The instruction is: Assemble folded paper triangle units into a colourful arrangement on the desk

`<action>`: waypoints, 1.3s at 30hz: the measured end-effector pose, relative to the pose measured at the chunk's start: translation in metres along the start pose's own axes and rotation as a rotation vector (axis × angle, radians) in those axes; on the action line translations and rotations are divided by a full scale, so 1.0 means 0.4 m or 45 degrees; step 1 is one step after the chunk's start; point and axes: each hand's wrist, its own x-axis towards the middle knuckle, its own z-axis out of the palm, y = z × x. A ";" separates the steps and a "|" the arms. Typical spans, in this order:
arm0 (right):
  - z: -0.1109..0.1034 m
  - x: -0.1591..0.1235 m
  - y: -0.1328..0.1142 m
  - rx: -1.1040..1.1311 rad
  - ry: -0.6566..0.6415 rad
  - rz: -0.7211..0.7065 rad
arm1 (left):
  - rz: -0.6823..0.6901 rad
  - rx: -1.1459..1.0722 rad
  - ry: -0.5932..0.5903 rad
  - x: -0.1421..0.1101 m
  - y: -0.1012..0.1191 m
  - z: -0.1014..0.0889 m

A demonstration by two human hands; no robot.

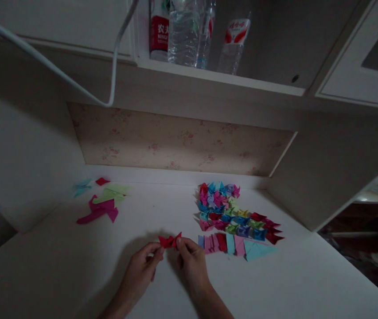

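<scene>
A small red folded-paper piece [169, 242] with pointed ends is held above the white desktop. My left hand [145, 265] pinches its left end between thumb and fingers. Its right end sits in the closed fingertips of my right hand [192, 261]. To the right of my hands lie rows of small multicoloured origami pieces [222, 217]. Below them runs a row of flat folded strips in pink, red and blue, ending in a light blue folded paper [258, 249]. At the far left rest a magenta origami piece [100, 210] and a pale green one [112, 193].
A blue folded paper [82, 187] and a small red one [102, 181] lie near the back left of the desktop [162, 292]. Overhead, a shelf [258, 85] holds several plastic bottles [187, 33]. A white bent cable or tube [59, 73] hangs at upper left.
</scene>
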 end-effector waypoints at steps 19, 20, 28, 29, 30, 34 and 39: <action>-0.006 -0.004 0.003 0.020 -0.107 -0.048 | -0.044 -0.086 0.058 -0.001 0.006 -0.014; -0.006 -0.006 0.003 0.017 -0.110 -0.055 | -0.058 -0.096 0.052 -0.001 0.006 -0.013; 0.007 -0.012 0.010 0.129 -0.081 -0.016 | -0.105 -0.206 0.020 0.012 0.001 -0.001; 0.008 -0.012 0.008 0.137 -0.076 -0.013 | -0.082 -0.204 0.027 0.016 -0.003 -0.001; 0.009 -0.011 0.006 0.143 -0.075 -0.011 | -0.063 -0.199 0.041 0.020 -0.006 -0.002; 0.012 -0.010 -0.002 0.163 -0.137 0.000 | -0.076 -0.198 0.157 0.029 -0.016 -0.013; 0.012 -0.008 0.006 0.169 -0.233 0.011 | -0.076 -0.148 0.177 0.023 -0.013 -0.026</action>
